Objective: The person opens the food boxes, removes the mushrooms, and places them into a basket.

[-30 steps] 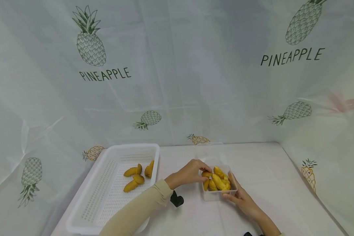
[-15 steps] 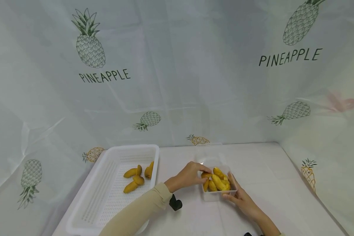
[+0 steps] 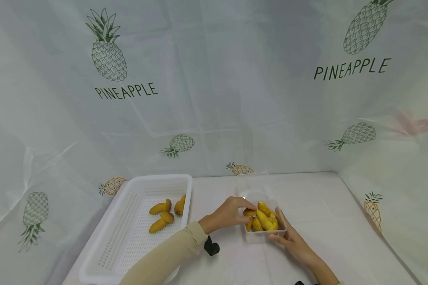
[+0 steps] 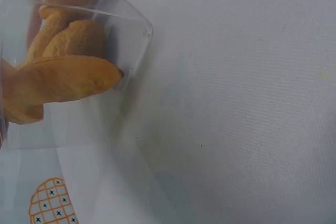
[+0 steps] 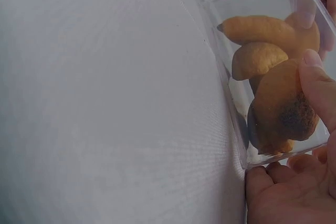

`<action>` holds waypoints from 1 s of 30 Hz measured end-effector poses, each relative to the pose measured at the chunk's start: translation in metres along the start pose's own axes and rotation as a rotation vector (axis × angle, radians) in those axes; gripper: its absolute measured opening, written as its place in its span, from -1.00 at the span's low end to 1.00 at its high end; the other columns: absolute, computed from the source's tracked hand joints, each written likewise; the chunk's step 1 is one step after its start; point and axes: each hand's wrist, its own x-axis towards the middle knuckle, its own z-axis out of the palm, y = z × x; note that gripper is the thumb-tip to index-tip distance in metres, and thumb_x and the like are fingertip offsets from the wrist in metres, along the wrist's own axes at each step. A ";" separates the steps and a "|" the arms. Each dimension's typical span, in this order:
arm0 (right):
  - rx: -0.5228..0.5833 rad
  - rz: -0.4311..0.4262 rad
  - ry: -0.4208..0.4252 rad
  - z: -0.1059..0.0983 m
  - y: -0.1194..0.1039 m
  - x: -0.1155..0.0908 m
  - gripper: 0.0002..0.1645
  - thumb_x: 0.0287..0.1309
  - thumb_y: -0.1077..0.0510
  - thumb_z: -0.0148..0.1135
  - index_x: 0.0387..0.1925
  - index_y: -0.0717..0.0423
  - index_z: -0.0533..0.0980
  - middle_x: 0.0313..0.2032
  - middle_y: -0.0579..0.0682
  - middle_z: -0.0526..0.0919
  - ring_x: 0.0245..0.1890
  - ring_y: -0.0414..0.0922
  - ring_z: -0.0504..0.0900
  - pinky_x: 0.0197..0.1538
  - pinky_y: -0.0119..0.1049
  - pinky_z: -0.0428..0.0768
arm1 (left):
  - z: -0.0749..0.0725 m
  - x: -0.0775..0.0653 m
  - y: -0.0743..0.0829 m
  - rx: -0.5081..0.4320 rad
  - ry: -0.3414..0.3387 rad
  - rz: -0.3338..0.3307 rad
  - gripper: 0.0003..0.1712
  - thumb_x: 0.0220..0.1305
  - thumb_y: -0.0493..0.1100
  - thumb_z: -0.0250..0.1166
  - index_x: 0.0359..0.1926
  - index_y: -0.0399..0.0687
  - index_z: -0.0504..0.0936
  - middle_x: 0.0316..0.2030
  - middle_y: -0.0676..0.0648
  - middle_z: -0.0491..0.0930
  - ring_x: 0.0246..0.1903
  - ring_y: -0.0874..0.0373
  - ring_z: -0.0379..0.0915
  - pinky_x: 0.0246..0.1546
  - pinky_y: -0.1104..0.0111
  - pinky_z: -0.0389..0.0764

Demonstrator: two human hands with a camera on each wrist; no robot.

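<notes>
In the head view, a clear plastic box (image 3: 258, 238) stands on the table, filled with several yellow-brown mushrooms (image 3: 264, 220). My left hand (image 3: 228, 211) reaches over its left side, thumb and fingers pinching a mushroom (image 3: 250, 212) at the top of the pile. From the right, my right hand (image 3: 295, 242) grips the box at its near right corner, thumb at the front and fingers along the side. The right wrist view has the right thumb (image 5: 318, 85) over a dark-patched mushroom (image 5: 281, 98). Through the clear wall, the left wrist view shows a long mushroom (image 4: 68, 78) with a dark tip.
Left of the box, a white perforated basket (image 3: 128, 245) holds several more mushrooms (image 3: 160, 223). The box's clear lid (image 3: 253, 184) lies folded back behind it. A white curtain (image 3: 221, 99) with pineapple prints hangs along the table's back edge.
My left hand has dipped very slightly at the box, still pinching the mushroom. The right hand and the box hold their place.
</notes>
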 end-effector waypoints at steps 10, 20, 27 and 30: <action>-0.028 0.005 0.003 0.000 -0.001 0.000 0.12 0.36 0.11 0.25 0.60 -0.09 -0.32 0.55 0.22 -0.31 0.49 0.31 -0.35 0.33 0.29 -0.14 | -0.002 0.002 0.003 0.066 -0.037 0.055 -0.63 0.17 -0.30 0.44 0.03 -0.20 0.70 -0.04 -0.02 0.70 0.00 0.37 0.56 0.10 0.61 0.43; -0.031 -0.003 -0.006 -0.001 0.001 0.001 0.11 0.37 0.12 0.24 0.60 -0.07 -0.31 0.55 0.21 -0.33 0.50 0.28 -0.34 0.36 -0.06 -0.11 | -0.006 0.005 0.005 0.054 -0.116 -0.078 -0.58 0.16 -0.22 0.48 0.07 -0.18 0.70 -0.02 -0.01 0.70 -0.06 0.39 0.57 -0.02 0.50 0.58; -0.023 -0.005 -0.004 -0.001 0.002 0.003 0.11 0.36 0.14 0.24 0.60 0.00 -0.31 0.55 0.20 -0.32 0.50 0.27 -0.35 0.33 0.12 -0.16 | -0.005 0.007 0.000 0.022 -0.131 -0.089 -0.58 0.15 -0.16 0.52 0.04 -0.16 0.71 -0.04 0.03 0.70 -0.09 0.43 0.54 -0.02 0.47 0.59; -0.012 -0.001 -0.005 -0.001 0.002 0.002 0.12 0.36 0.15 0.24 0.60 -0.02 -0.32 0.55 0.21 -0.32 0.49 0.28 -0.36 0.33 0.21 -0.18 | -0.006 0.007 -0.001 0.019 -0.132 -0.081 -0.58 0.15 -0.15 0.52 0.04 -0.14 0.72 -0.04 0.05 0.70 -0.08 0.43 0.54 -0.01 0.51 0.57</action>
